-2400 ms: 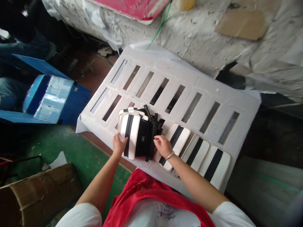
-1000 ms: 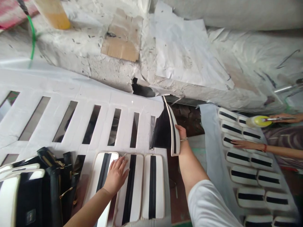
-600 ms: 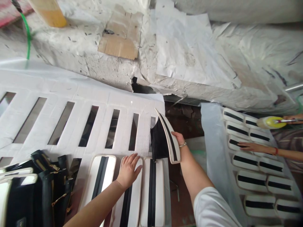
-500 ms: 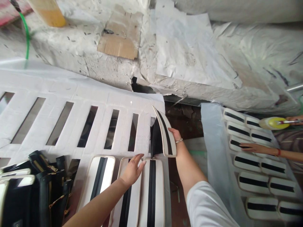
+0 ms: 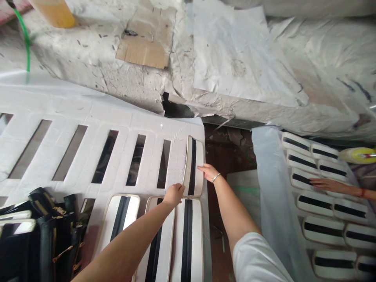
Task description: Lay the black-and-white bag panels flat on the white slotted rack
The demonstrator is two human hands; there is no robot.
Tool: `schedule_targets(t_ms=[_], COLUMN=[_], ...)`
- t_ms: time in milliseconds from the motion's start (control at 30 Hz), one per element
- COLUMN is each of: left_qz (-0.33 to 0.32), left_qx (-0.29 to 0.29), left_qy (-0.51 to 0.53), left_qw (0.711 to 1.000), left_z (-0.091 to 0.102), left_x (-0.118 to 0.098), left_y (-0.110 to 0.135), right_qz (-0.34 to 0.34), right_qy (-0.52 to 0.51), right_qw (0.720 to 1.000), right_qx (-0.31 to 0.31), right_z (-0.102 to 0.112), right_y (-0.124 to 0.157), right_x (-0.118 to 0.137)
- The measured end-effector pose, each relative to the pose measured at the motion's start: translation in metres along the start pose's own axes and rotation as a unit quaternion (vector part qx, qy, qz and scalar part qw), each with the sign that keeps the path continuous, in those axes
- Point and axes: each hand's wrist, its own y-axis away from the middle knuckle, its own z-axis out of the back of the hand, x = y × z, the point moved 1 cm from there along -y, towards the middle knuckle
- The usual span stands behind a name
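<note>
A white panel with a black lengthwise stripe (image 5: 198,166) lies at the right end of the slotted white board, above the nearer panels. My right hand (image 5: 209,172) pinches its right edge between thumb and fingers. At the panel's lower left corner, my left hand (image 5: 174,194) is closed, its fingertips on the corner. Just below are two larger striped panels, one on the right (image 5: 195,235) and one partly under my left forearm (image 5: 167,250). A third striped panel (image 5: 132,207) is set further left.
Black bag parts with gold zips (image 5: 55,231) are heaped at lower left. Across a gap, another table (image 5: 268,196) carries rows of striped panels, where a co-worker's hand (image 5: 329,185) rests near a yellow-topped container (image 5: 357,155). A paper-covered ledge (image 5: 182,78) runs behind, holding cardboard (image 5: 143,53).
The striped panel has come down from a tilted hold to the board, covering the slot there. My left hand has moved up to its corner and closed. The co-worker's container shifted right.
</note>
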Motion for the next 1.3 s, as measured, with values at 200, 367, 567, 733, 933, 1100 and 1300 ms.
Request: schedule_targets(t_ms=[200, 367, 567, 733, 933, 1100, 1300], left_qz=[0.067, 0.114, 0.074, 0.06, 0.083, 0.139, 0.139], left_qx=[-0.005, 0.037, -0.005, -0.013, 0.024, 0.048, 0.07], left_qy=[-0.032, -0.008, -0.035, -0.076, -0.073, -0.073, -0.144], left_qw=[0.997, 0.993, 0.997, 0.995, 0.994, 0.986, 0.977], left_z=[0.008, 0.002, 0.003, 0.003, 0.007, 0.012, 0.015], left_x=[0.005, 0.003, 0.012, 0.011, 0.004, -0.007, -0.014], left_y=[-0.019, -0.024, -0.026, -0.032, -0.034, -0.035, -0.041], right_qz=[0.022, 0.025, -0.001, 0.066, 0.09, 0.147, 0.199], right_qy=[0.104, 0.18, 0.274, 0.349, 0.455, 0.595, 0.601], right_qw=[0.991, 0.977, 0.954, 0.914, 0.862, 0.751, 0.751], right_qx=[-0.076, -0.11, -0.121, -0.198, -0.203, -0.245, -0.19], right_z=[0.0, -0.001, -0.01, -0.019, -0.027, -0.05, -0.094], right_y=[-0.016, -0.018, -0.026, -0.033, -0.023, -0.025, -0.045], right_x=[-0.004, 0.001, 0.028, 0.05, 0.04, 0.046, 0.03])
